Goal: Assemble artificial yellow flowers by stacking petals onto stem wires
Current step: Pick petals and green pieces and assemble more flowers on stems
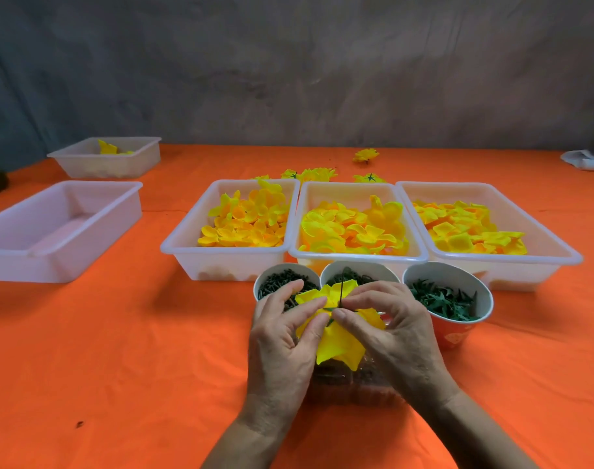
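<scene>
Left hand (282, 336) fingers curled gripping yellow petals (339, 343); right hand (393, 330) thumb and forefinger pinching stem wire (341, 292)

Clear container (356, 387) mostly hidden beneath both hands, its dark contents blurred, middle cup (358, 270) half covered by yellow petals (339, 343), white object (588, 159) cut off at right edge

- We see two bare hands, the left hand (282, 346) and the right hand (393, 336), each with its forearm running in from the bottom edge.
- We find no glove, ring, watch or band on either.
- We see no sleeve; both forearms are uncovered as far as the picture shows them.
- We see short, plain, unpainted nails on the fingers.
</scene>
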Action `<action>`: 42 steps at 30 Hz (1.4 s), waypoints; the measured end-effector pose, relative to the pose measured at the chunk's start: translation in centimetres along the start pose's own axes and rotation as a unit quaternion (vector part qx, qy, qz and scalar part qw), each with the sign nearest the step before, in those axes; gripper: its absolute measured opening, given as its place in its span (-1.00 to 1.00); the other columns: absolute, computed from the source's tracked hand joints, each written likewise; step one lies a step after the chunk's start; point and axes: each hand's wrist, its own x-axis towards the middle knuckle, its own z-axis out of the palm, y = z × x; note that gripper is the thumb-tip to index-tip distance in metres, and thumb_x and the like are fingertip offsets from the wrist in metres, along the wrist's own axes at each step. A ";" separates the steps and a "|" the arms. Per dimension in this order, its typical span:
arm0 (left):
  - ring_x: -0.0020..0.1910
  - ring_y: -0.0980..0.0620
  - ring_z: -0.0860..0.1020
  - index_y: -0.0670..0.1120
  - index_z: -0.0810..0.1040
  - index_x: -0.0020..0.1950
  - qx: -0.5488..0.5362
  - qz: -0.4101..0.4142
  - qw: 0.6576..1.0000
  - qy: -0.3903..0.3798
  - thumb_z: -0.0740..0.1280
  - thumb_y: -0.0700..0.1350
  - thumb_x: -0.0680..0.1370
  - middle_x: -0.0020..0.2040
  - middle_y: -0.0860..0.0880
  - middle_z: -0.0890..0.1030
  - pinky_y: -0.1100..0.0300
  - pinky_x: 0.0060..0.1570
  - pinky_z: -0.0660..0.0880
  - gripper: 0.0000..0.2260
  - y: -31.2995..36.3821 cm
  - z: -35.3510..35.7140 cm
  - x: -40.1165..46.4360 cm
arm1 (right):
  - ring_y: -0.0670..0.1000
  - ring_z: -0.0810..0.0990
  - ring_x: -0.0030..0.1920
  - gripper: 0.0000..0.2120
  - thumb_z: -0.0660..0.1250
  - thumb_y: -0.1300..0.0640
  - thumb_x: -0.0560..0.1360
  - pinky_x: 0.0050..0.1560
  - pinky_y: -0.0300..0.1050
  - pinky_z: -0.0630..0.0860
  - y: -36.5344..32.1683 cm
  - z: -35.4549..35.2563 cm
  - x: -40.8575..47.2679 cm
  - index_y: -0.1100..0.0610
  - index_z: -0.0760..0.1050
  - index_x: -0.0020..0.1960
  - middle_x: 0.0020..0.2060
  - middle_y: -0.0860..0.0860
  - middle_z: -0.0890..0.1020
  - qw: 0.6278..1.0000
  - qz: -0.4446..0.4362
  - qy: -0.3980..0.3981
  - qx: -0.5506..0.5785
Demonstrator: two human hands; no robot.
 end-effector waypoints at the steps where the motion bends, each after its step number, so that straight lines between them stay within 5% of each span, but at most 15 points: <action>1: 0.25 0.19 0.40 0.11 0.67 -0.01 0.012 -0.002 1.000 0.003 0.45 -0.16 0.44 0.18 0.15 0.52 -0.03 0.17 0.48 -0.80 0.0 0.1 0.1 | -0.05 0.54 -0.04 -0.93 0.55 0.10 0.29 -0.05 -0.23 0.43 -0.1 0.2 -0.2 0.03 0.67 -0.27 -0.24 -0.12 0.63 0.999 -0.005 0.029 -0.019; 6: 0.23 0.11 0.46 0.08 0.68 -0.12 -0.014 0.020 0.999 0.030 0.38 -0.04 0.43 0.15 0.08 0.57 0.32 0.00 0.49 -0.90 1.4 0.1 0.8 | 0.08 0.55 -0.13 -0.86 0.58 0.10 0.25 -0.12 0.15 0.49 -1.0 2.2 -1.1 0.07 0.63 -0.32 -0.29 -0.05 0.62 0.983 -0.037 0.138 -0.113; 10: 0.22 0.03 0.48 -0.06 0.70 -0.19 -0.007 0.001 1.000 -0.004 0.51 -0.16 0.39 0.13 0.00 0.59 -0.10 0.05 0.52 -0.95 2.6 0.4 2.0 | 0.11 0.53 -0.17 -0.87 0.44 0.08 0.28 -0.15 0.15 0.47 -1.0 2.7 -1.1 0.10 0.58 -0.38 -0.31 -0.02 0.60 0.976 -0.026 0.177 -0.123; 16: 0.17 0.04 0.49 -0.08 0.67 -0.28 0.039 0.024 0.999 -0.027 0.53 -0.23 0.34 0.11 0.05 0.60 0.16 0.18 0.39 -0.92 2.7 0.4 2.8 | 0.12 0.51 -0.14 -0.80 0.39 0.11 0.34 -0.14 0.15 0.46 -0.6 3.5 -1.2 0.16 0.50 -0.42 -0.27 -0.01 0.60 0.971 -0.050 0.203 -0.120; 24: 0.17 0.00 0.46 -0.10 0.67 -0.29 0.074 0.050 0.995 -0.036 0.51 -0.23 0.34 0.08 0.14 0.56 -0.08 0.21 0.37 -0.94 3.0 0.3 3.2 | 0.12 0.55 0.06 -0.88 0.40 0.12 0.35 0.03 0.24 0.45 -0.1 4.1 -1.8 0.10 0.56 -0.36 -0.10 -0.08 0.67 0.971 -0.035 0.199 -0.130; 26: 0.19 0.02 0.44 -0.09 0.67 -0.29 0.078 0.037 0.995 -0.042 0.52 -0.21 0.34 0.08 0.16 0.54 -0.09 0.23 0.36 -0.94 3.1 0.1 3.3 | 0.12 0.51 0.13 -0.96 0.47 0.13 0.34 0.13 0.20 0.41 -0.2 3.4 -1.8 0.01 0.65 -0.26 -0.03 -0.08 0.67 0.980 -0.006 0.168 -0.107; 30: 0.23 -0.01 0.42 -0.07 0.68 -0.28 0.090 0.034 0.994 -0.061 0.54 -0.13 0.34 0.14 0.10 0.57 -0.12 0.24 0.33 -0.93 3.3 -0.1 3.6 | -0.03 0.30 0.32 -0.80 0.53 0.15 0.34 0.36 -0.16 0.16 0.0 0.5 0.1 -0.15 0.64 -0.18 0.18 -0.11 0.55 0.999 -0.012 0.013 -0.034; 33: 0.23 0.03 0.41 -0.05 0.67 -0.27 0.090 0.031 0.993 -0.065 0.53 -0.15 0.34 0.15 0.11 0.56 -0.10 0.25 0.32 -0.94 3.3 -0.3 3.5 | -0.14 0.12 0.45 -0.71 0.50 0.13 0.38 0.41 -0.12 0.04 -0.1 -0.9 1.6 -0.29 0.58 -0.19 0.30 -0.26 0.40 0.991 0.024 -0.127 0.018; 35: 0.22 0.05 0.41 -0.04 0.67 -0.27 0.091 0.039 0.993 -0.067 0.53 -0.15 0.35 0.14 0.14 0.55 -0.08 0.25 0.32 -0.94 3.2 -0.3 3.5 | -0.19 0.07 0.47 -0.82 0.47 0.00 0.37 0.44 -0.07 0.02 0.2 -1.3 2.2 -0.32 0.60 -0.21 0.33 -0.34 0.35 0.982 0.015 -0.185 0.017; 39: 0.19 0.09 0.43 -0.03 0.65 -0.31 0.076 0.059 0.994 -0.059 0.51 -0.03 0.35 0.08 0.25 0.52 -0.04 0.22 0.35 -0.89 2.9 -0.2 3.4 | -0.07 0.14 0.48 -0.86 0.44 -0.06 0.33 0.45 0.17 0.08 1.9 -1.4 2.6 -0.23 0.64 -0.12 0.36 -0.23 0.41 0.975 -0.005 -0.219 0.042; 42: 0.19 0.09 0.43 -0.03 0.66 -0.32 0.071 0.057 0.995 -0.051 0.47 0.03 0.35 0.10 0.21 0.55 0.00 0.15 0.40 -0.85 2.5 0.0 3.4 | -0.12 0.14 0.47 -0.85 0.47 -0.09 0.33 0.47 0.11 0.08 2.8 -0.9 2.6 -0.24 0.64 -0.10 0.34 -0.22 0.43 0.974 -0.003 -0.215 0.063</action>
